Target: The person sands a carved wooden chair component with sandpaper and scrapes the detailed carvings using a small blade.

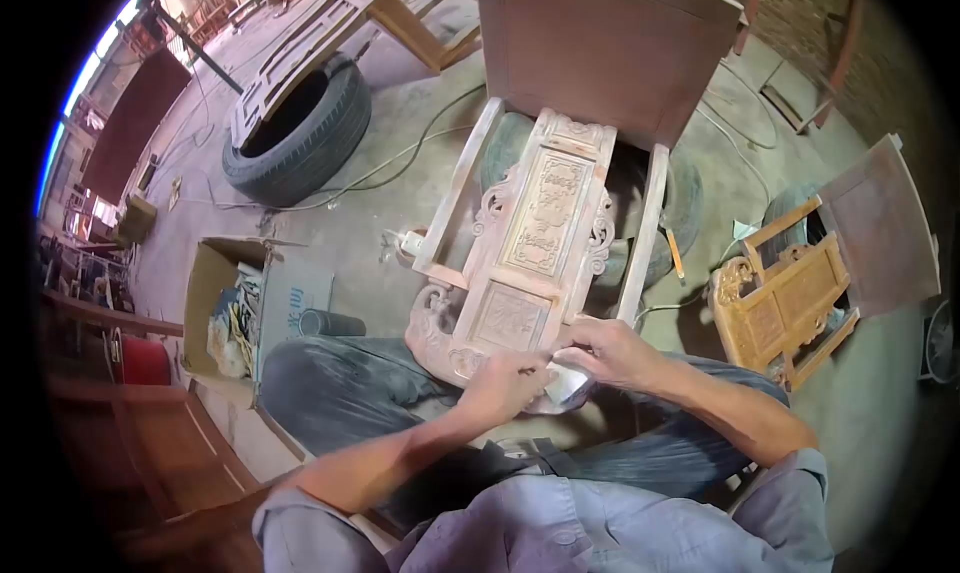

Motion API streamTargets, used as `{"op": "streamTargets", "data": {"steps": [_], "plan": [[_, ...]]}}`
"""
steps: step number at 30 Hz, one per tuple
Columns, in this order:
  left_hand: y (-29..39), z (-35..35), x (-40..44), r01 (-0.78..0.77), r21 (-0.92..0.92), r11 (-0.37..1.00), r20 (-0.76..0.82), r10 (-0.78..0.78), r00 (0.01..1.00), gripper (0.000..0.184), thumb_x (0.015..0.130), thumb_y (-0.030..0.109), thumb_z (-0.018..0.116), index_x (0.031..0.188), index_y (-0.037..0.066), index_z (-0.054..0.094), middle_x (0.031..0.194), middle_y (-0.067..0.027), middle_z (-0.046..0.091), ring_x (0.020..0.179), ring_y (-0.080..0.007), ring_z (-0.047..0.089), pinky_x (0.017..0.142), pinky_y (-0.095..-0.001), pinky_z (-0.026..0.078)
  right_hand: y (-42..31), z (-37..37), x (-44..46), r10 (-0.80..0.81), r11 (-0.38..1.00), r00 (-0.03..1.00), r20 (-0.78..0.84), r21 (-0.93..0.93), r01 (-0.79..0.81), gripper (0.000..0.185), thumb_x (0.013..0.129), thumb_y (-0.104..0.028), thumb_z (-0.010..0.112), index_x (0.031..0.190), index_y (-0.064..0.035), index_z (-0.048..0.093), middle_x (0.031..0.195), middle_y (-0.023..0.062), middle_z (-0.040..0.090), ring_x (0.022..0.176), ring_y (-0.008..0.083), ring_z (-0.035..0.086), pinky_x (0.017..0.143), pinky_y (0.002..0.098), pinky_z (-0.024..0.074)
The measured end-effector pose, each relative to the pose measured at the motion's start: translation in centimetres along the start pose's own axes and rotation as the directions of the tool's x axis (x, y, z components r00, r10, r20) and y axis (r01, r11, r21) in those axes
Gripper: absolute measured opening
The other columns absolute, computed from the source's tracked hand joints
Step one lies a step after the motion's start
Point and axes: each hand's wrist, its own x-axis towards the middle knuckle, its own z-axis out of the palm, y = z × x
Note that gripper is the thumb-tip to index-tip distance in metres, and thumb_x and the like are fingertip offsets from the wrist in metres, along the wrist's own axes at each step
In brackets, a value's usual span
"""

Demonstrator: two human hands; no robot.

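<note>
Dusty floor (375,278); right hand (614,355) pinching white sheet (568,383) by carved panel (545,213); left hand (503,386) curled, hold unclear.

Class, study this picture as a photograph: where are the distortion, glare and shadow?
Head view: rounded black corners suggest fisheye distortion; head view: the strip of light at upper left looks blown out, fringed blue; head view: the lower left falls dark, while the carved panel keeps readable relief.

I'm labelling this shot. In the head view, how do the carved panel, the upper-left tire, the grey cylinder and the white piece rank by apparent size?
1. Carved panel
2. Upper-left tire
3. Grey cylinder and white piece: too alike to rank
</note>
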Motion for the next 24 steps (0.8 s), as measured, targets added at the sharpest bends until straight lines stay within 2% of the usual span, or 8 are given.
{"op": "streamTargets", "data": {"steps": [2, 6, 9, 11, 14, 18, 20, 24], "plan": [[-0.5, -0.5, 1.3, -0.032, 0.071, 0.997, -0.011, 0.033, 0.999, 0.029, 0.096, 0.024, 0.074, 0.100, -0.004, 0.078, 0.078, -0.0102, 0.075, 0.076, -0.0131, 0.071, 0.070, -0.0304, 0.056, 0.4, -0.1, 1.3, -0.048, 0.998, 0.998, -0.044, -0.044, 0.046, 0.019, 0.097, -0.014, 0.075, 0.112, -0.0035, 0.074, 0.094, 0.0084, 0.076, 0.079, 0.0179, 0.070, 0.074, 0.0356, 0.0567], [3.0, -1.8, 3.0, -0.054, 0.313, 0.948, -0.088, 0.086, 0.992, 0.028, 0.098, 0.024, 0.071, 0.100, -0.004, 0.077, 0.080, -0.0096, 0.074, 0.073, -0.0162, 0.073, 0.064, -0.0312, 0.056, 0.0, -2.0, 3.5, 0.661, 0.564, 0.679, 0.320, 0.385, -0.730, 0.023, 0.099, -0.015, 0.076, 0.117, -0.0006, 0.072, 0.098, -0.0008, 0.073, 0.088, 0.0057, 0.067, 0.077, 0.0291, 0.0583], [1.6, -1.3, 6.0, 0.030, -0.156, 0.987, -0.041, -0.037, 0.998, 0.033, 0.097, 0.030, 0.066, 0.094, -0.002, 0.075, 0.075, -0.0154, 0.073, 0.068, -0.0229, 0.073, 0.063, -0.0407, 0.056, 3.9, 0.3, 2.4, 0.480, 0.820, 0.872, -0.090, 0.400, -0.410, 0.023, 0.095, -0.016, 0.078, 0.113, -0.0022, 0.076, 0.091, 0.0052, 0.074, 0.087, 0.0174, 0.072, 0.077, 0.0341, 0.0587], [-0.4, -2.8, 10.9, 0.087, -0.114, 0.990, 0.075, -0.079, 0.994, 0.025, 0.095, 0.018, 0.066, 0.095, -0.005, 0.075, 0.075, -0.0122, 0.072, 0.071, -0.0180, 0.075, 0.058, -0.0348, 0.058, 5.3, -0.3, 3.5, -0.038, 0.993, 0.956, -0.289, -0.119, 0.004, 0.021, 0.087, -0.006, 0.080, 0.108, -0.0054, 0.079, 0.094, 0.0137, 0.074, 0.085, 0.0261, 0.072, 0.076, 0.0363, 0.0581], [-0.1, -2.3, 14.6, 0.084, -0.447, 0.890, 0.061, -0.064, 0.996, 0.021, 0.095, 0.012, 0.066, 0.099, -0.005, 0.076, 0.087, -0.0131, 0.074, 0.076, -0.0187, 0.076, 0.058, -0.0328, 0.060, 4.7, -1.5, 4.5, -0.014, 0.979, 0.960, -0.278, -0.200, -0.044, 0.025, 0.087, 0.000, 0.077, 0.112, -0.0043, 0.077, 0.100, 0.0150, 0.073, 0.089, 0.0288, 0.071, 0.077, 0.0374, 0.0579], [-2.5, -5.9, 20.3, -0.095, -0.241, 0.966, 0.224, 0.150, 0.963, 0.024, 0.098, 0.005, 0.067, 0.114, -0.012, 0.070, 0.103, -0.0178, 0.074, 0.092, -0.0237, 0.076, 0.084, -0.0331, 0.067, 5.6, -2.4, 7.6, -0.070, 0.967, 0.951, -0.301, -0.254, -0.009, 0.030, 0.088, 0.002, 0.075, 0.118, -0.0034, 0.074, 0.104, 0.0165, 0.072, 0.093, 0.0309, 0.071, 0.080, 0.0367, 0.0583], [3.6, -7.8, 18.0, 0.305, -0.651, 0.695, 0.278, -0.155, 0.948, 0.026, 0.098, 0.006, 0.068, 0.117, -0.012, 0.069, 0.105, -0.0190, 0.074, 0.093, -0.0232, 0.076, 0.086, -0.0329, 0.066, 7.9, -3.0, 8.6, -0.133, 0.955, 0.931, -0.340, -0.296, 0.028, 0.025, 0.094, -0.001, 0.072, 0.119, 0.0000, 0.072, 0.103, 0.0146, 0.072, 0.094, 0.0250, 0.071, 0.084, 0.0338, 0.0575], [3.7, -9.0, 19.1, -0.070, -0.320, 0.945, 0.174, 0.131, 0.976, 0.026, 0.101, 0.015, 0.069, 0.109, -0.009, 0.074, 0.097, -0.0168, 0.077, 0.083, -0.0175, 0.076, 0.072, -0.0263, 0.061, 9.2, -3.6, 10.9, 0.415, 0.874, 0.872, -0.261, 0.379, -0.302, 0.024, 0.104, -0.010, 0.067, 0.123, 0.0035, 0.070, 0.108, 0.0065, 0.072, 0.101, 0.0134, 0.067, 0.088, 0.0306, 0.0546]]}}
